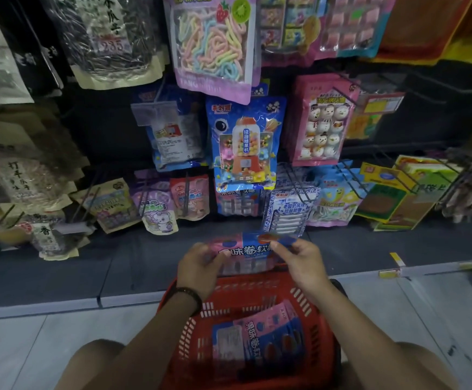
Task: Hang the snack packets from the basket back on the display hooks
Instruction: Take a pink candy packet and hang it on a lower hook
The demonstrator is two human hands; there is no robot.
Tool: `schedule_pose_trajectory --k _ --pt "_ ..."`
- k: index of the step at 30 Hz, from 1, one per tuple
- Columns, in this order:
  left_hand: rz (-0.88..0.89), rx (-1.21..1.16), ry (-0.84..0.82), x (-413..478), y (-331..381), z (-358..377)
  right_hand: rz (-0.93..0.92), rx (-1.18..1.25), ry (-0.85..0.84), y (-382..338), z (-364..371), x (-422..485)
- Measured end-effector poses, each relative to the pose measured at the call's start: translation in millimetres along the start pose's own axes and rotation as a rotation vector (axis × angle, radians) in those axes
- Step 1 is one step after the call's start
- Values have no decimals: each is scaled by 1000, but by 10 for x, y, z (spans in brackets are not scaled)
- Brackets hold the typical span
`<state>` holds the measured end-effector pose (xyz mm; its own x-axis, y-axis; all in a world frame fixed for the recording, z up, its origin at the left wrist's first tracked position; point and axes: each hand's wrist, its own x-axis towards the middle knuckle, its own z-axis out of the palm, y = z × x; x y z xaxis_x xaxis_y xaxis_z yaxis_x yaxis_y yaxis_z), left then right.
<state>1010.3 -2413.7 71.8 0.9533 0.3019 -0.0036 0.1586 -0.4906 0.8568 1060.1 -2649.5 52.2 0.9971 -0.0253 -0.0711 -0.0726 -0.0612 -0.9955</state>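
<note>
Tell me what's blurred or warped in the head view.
Head view: the held packet is motion-smeared, worst by the left hand; the right hand is sharper. Head view: the shelf edge bows from the wide lens; lighting is dim, yet the packets in the red basket are legible.

Packet (246,253) above basket (319,319), before display hooks (341,175).

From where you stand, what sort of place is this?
Probably a shop's sweets aisle: candy packets hang in rows on wire display hooks, a red shopping basket holds more packets, and yellow price tags mark the shelf edge.
</note>
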Motion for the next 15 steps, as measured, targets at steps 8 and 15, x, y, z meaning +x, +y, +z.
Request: schedule_pose_trajectory --k 8,15 --pt "-160 -306 -64 581 -66 397 77 37 -35 335 56 582" --pt "-290 -468 -99 1035 -254 715 119 -32 -76 700 194 1163"
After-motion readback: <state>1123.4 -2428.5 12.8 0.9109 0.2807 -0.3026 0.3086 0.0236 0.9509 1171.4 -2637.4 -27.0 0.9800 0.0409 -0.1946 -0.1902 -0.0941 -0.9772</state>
